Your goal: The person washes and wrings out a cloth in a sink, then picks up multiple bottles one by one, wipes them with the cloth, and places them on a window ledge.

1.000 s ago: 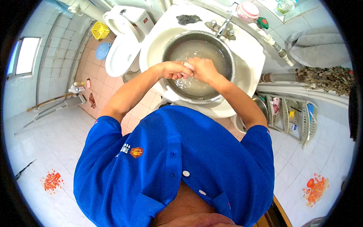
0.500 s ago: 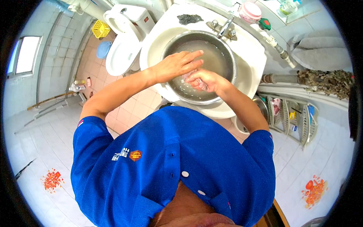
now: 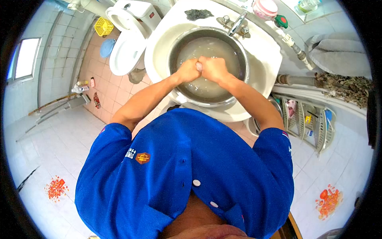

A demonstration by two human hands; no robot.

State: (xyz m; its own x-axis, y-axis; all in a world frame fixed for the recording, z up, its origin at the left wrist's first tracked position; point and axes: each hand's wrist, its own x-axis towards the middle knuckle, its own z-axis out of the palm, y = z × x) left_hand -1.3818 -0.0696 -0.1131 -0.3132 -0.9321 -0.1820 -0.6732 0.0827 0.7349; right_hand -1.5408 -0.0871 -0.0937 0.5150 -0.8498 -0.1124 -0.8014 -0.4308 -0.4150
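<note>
Over the cloudy water [image 3: 207, 47] in a large metal basin [image 3: 172, 59], my left hand [image 3: 188, 71] and my right hand [image 3: 214, 68] are closed and pressed together. A small pale pink bit [image 3: 199, 67] shows between them; what it is cannot be made out. Small pale pieces float on the water. The basin sits in a white sink [image 3: 266, 65], and the chrome faucet [image 3: 237, 24] stands at its far right edge.
A dark scouring pad [image 3: 198, 14] lies on the sink's back left rim. The toilet [image 3: 126, 53] stands left of the sink, near a blue basin [image 3: 107, 47] and yellow basket [image 3: 104, 26]. Pipes [image 3: 296, 47] and a corner rack [image 3: 304, 119] are at the right.
My left hand has gone from spread fingers to closed and moved against my right hand. My right hand has shifted slightly up, and the pinkish material it held is now mostly hidden.
</note>
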